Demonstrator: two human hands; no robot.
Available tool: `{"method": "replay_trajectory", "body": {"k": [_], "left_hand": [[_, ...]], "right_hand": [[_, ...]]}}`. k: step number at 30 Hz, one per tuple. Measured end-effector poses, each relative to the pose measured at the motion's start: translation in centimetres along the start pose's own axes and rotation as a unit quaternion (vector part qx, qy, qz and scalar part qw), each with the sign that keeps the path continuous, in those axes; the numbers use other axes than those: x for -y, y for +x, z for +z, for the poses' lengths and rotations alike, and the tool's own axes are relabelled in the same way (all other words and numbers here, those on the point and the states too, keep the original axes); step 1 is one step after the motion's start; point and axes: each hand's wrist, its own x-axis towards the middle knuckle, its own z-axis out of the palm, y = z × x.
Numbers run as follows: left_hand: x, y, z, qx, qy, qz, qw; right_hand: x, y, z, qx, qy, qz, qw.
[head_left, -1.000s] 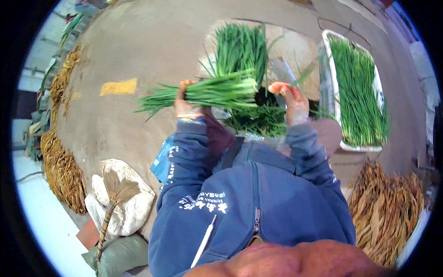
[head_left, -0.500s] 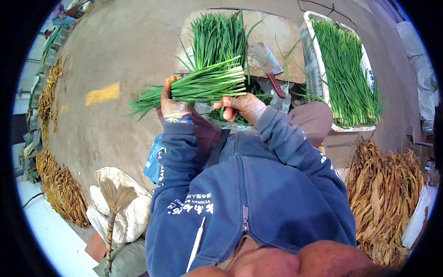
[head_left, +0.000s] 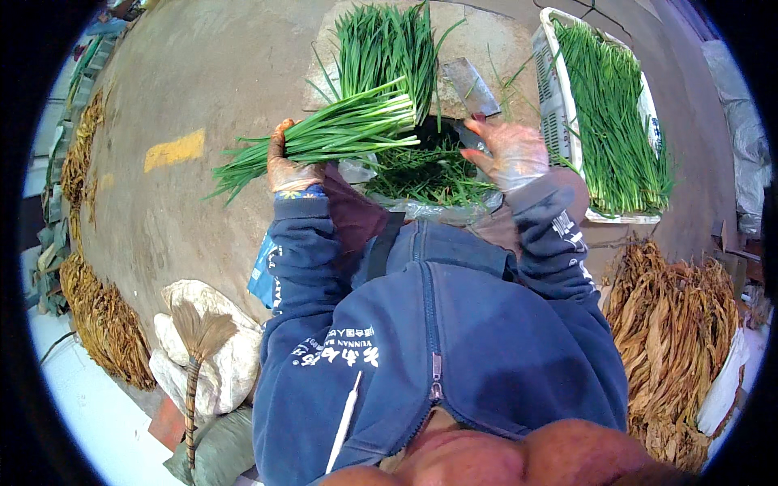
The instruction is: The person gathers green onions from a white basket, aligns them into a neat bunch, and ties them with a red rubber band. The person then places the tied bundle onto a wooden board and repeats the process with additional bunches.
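Bunched green stalks [head_left: 348,134], pale ends rightward, are clamped in my left hand [head_left: 293,172] before the near left corner of the board [head_left: 509,40]. My right hand [head_left: 515,154], thumb and forefinger apart, is by the near edge; I cannot tell whether it touches the cleaver [head_left: 472,87] there. Beyond, a stalk pile [head_left: 381,49] covers the board's left side; a white crate [head_left: 553,97] stands beside its right edge.

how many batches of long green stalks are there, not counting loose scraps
3: a bundle in the left hand, a pile on the pale board, and a crateful in the white crate. Others may be hidden.
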Motion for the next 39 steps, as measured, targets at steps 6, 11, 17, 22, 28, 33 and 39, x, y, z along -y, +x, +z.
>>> {"method": "replay_trajectory", "body": {"k": [6, 11, 17, 22, 28, 33, 39], "left_hand": [[1.6, -0.7, 0.2, 0.037, 0.044, -0.048, 0.997], [2.2, -1.8, 0.8, 0.005, 0.055, -0.047, 0.997], [1.9, -0.9, 0.1, -0.001, 0.072, -0.056, 0.996], [2.9, -1.5, 0.8, -0.005, 0.056, -0.088, 0.995], [3.1, -2.1, 1.7, -0.039, 0.098, -0.074, 0.992], [1.6, -1.2, 1.3, -0.042, 0.068, -0.054, 0.995], [1.3, 0.2, 0.0, -0.029, 0.041, -0.062, 0.997]], "right_hand": [[5.8, 3.7, -0.3, -0.246, 0.036, -0.2, 0.948], [5.5, 5.4, 1.9, -0.244, 0.235, -0.216, 0.916], [2.9, 4.6, 1.3, -0.264, 0.432, -0.195, 0.84], [4.6, 4.7, 1.1, -0.286, 0.082, -0.243, 0.923], [4.5, 4.0, 1.6, -0.229, 0.602, -0.171, 0.745], [1.1, 1.8, 3.4, -0.194, 0.809, -0.014, 0.554], [0.3, 1.2, 8.9, 0.04, 0.673, 0.032, 0.738]]}}
